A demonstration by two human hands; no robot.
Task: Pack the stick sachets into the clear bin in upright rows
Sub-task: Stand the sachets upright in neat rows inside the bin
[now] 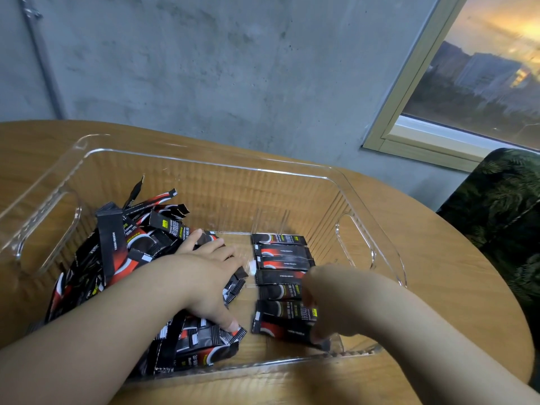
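A clear bin [368, 247] sat on a round wooden table [455, 287], filling the middle of the frame. Inside it, toward the lower left, lay a loose heap of sachets [117, 258], black and red sticks pointing every way. Toward the right of centre a tidy row of sachets [282, 276] ran from the far part of the bin toward the near wall, each stick crosswise and close against the next; whether they stood on edge or lay flat could not be told from above.

The left hand [204, 276] lay spread over the heap, fingers straight and pressing down, gripping nothing. That looked like a way to hold the pile back so it could not slide into the cleared strip of floor between heap and row.

The right hand [324, 305] was at the near end of the row, blurred, its fingers curled onto the nearest sachet [280, 328], which sat askew to the others. It seemed to be pinching that stick to set it in line, probably the newest of the row. Most sticks were as yet unsorted, so the job was judged to be at an early stage
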